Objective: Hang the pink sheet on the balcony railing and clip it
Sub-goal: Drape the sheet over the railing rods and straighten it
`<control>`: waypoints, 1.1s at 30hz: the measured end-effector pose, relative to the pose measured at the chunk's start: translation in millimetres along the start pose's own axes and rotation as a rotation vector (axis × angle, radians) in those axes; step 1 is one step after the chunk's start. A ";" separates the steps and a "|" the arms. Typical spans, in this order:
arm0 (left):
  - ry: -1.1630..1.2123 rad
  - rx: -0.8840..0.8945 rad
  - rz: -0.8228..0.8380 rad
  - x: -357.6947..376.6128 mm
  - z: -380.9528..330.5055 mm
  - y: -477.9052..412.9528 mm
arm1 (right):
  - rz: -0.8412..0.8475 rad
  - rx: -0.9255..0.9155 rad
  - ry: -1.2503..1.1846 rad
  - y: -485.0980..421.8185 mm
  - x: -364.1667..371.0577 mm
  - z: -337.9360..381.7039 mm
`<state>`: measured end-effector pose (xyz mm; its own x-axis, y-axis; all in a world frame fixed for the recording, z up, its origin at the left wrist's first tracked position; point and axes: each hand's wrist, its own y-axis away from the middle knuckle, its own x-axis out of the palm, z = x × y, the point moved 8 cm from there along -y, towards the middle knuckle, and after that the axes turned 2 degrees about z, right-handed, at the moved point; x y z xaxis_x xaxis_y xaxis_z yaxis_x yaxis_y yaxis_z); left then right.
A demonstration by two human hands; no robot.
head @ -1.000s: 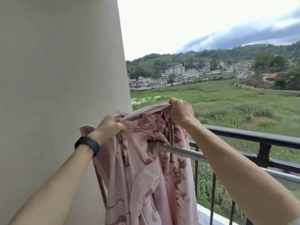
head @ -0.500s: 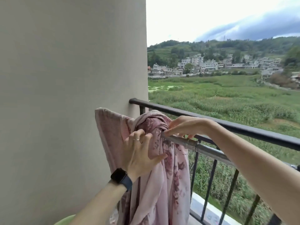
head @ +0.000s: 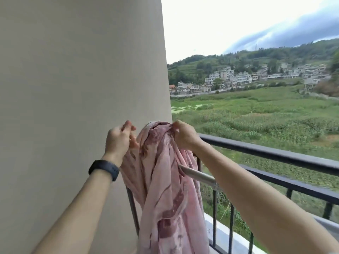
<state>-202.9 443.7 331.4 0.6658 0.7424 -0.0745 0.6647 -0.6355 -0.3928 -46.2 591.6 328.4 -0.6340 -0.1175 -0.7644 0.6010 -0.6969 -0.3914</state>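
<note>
The pink floral cotton sheet [head: 165, 180] is bunched into a rope-like mass at the wall end of the black metal balcony railing [head: 275, 153], draped over a silver metal pole [head: 200, 174] just inside it; probably gathered there so it can be spread along w/o slipping off. Right hand [head: 184, 135] is closed, pinching the top fold; left hand [head: 119, 139] is loosely curled beside the cloth, fingertips together, grip on fabric unclear. Long axis runs vertical, bulk hanging down, top hump by the beige wall [head: 73, 88].

Beige wall [head: 73, 88] at left; beyond, green fields [head: 256, 116], white hillside houses [head: 238, 77], cloudy sky [head: 238, 21].
</note>
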 end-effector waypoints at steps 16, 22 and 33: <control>-1.214 0.373 0.268 56.5 57.5 69.1 | 0.501 -0.047 0.280 51.1 62.6 1.1; -0.314 0.098 0.419 12.0 38.7 13.0 | 0.289 -0.119 0.378 45.6 73.6 11.8; -0.126 -0.071 0.483 35.3 46.2 -5.4 | 0.196 -0.100 0.238 23.3 63.9 10.6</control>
<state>-198.6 483.1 288.5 0.8599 0.3770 -0.3442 0.3150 -0.9224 -0.2235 -77.8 560.4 275.9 -0.3769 -0.0657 -0.9239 0.7526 -0.6032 -0.2641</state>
